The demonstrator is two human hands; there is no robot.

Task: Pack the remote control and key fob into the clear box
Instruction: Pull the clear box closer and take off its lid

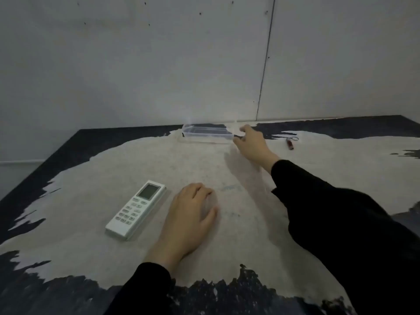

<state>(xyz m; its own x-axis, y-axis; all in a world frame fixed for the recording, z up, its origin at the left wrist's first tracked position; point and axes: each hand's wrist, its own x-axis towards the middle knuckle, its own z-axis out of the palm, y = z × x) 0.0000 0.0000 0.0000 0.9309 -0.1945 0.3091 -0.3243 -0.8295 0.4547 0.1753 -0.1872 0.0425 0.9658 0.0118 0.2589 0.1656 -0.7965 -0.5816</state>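
Paint, black and badly worn, rings the pale scuffed tabletop (pixel 159 160) under my arms, and a grey panelled wall (pixel 136 64) rises behind its far edge.

Furthest left among the objects lies the white rectangular remote control (pixel 136 209), face up, its small grey screen pointing away from me and its rows of buttons nearer. It lies at a slant on the bare pale patch, just beside my left hand (pixel 190 220) but not touching it. That hand lies palm down on the table, fingers loosely curled, holding nothing; its black sleeve (pixel 141 289) ends at the wrist.

Farther back, near the wall, sits the clear shallow plastic box (pixel 208 134), open at the top, with nothing that I can make out inside. My right hand (pixel 251 146) reaches out to its right end, fingers spread around the corner and touching or nearly touching the rim; motion blur keeps me from telling whether I actually grip it.

To the right of that hand, well apart from the box, the small dark reddish key fob (pixel 291 144) with its thin metal ring lies on the table.
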